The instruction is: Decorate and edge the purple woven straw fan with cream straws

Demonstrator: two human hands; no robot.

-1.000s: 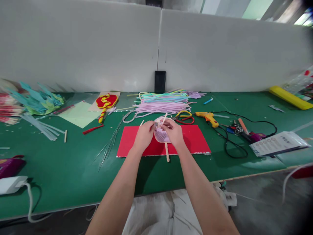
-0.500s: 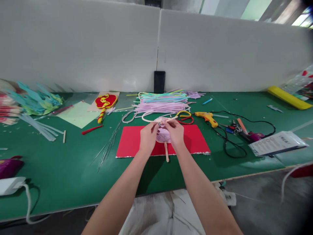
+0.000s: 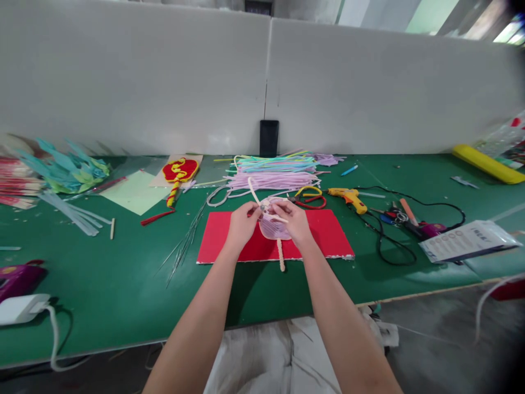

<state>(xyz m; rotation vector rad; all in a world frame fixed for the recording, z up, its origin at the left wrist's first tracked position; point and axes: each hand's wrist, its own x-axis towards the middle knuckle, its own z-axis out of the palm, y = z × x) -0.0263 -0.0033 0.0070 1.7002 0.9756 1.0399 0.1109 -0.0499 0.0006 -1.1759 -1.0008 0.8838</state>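
Observation:
A lilac fan (image 3: 274, 230) with a cream rim and a cream wrapped handle (image 3: 281, 256) lies on a red board (image 3: 324, 232). Over its upper part, my left hand (image 3: 243, 225) pinches a cream pipe cleaner (image 3: 254, 191), whose free end sticks up and away from me. My right hand (image 3: 296, 221) is closed with thumb and fingers together on a cream strand at the fan's upper right; it looks like the same pipe cleaner. The fingers partly hide where the strand meets the fan.
Behind the board lie a pile of coloured pipe cleaners (image 3: 274, 180), scissors (image 3: 311, 201) and a yellow glue gun (image 3: 348, 199) with a black cord. Thin wires (image 3: 185, 241) and a finished red-and-yellow fan (image 3: 179, 171) are left. A black phone (image 3: 269, 138) leans on the partition.
The cream pipe cleaner went from a wide arch over both hands to one end pointing up by my left hand. My hands have parted slightly and show more of the fan.

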